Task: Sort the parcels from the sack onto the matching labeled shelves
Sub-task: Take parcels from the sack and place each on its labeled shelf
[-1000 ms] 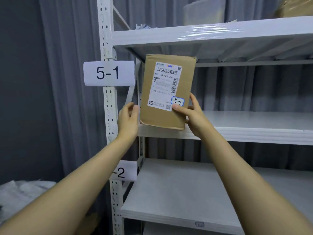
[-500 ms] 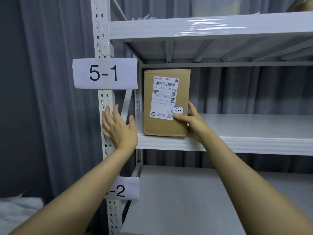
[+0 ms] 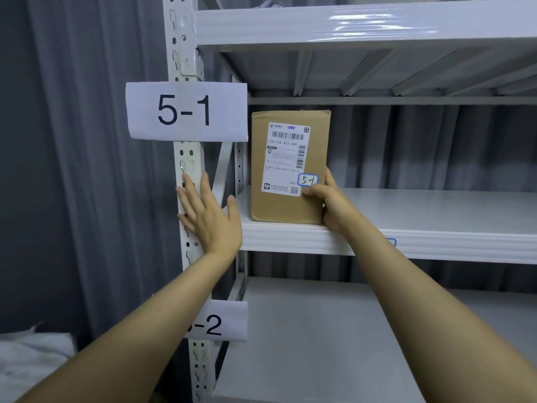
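A brown cardboard parcel (image 3: 286,167) stands upright at the left end of the white middle shelf (image 3: 421,242). Its shipping label carries a handwritten "5-1" tag. A paper sign reading "5-1" (image 3: 186,111) hangs on the upright post (image 3: 181,39) beside that shelf. My right hand (image 3: 331,202) grips the parcel's lower right corner, thumb on the front face. My left hand (image 3: 207,213) is off the parcel, fingers spread, in front of the post and the shelf's left end.
A sign ending in "-2" (image 3: 218,322) marks the lower shelf (image 3: 334,344). The top shelf (image 3: 363,24) overhangs the parcel. A white sack (image 3: 29,362) lies at the lower left on the floor. Grey curtains hang behind the rack.
The parcel went from held in the air by both hands to standing on the 5-1 shelf. My left hand let go and moved left to the post; my right hand stays on it.
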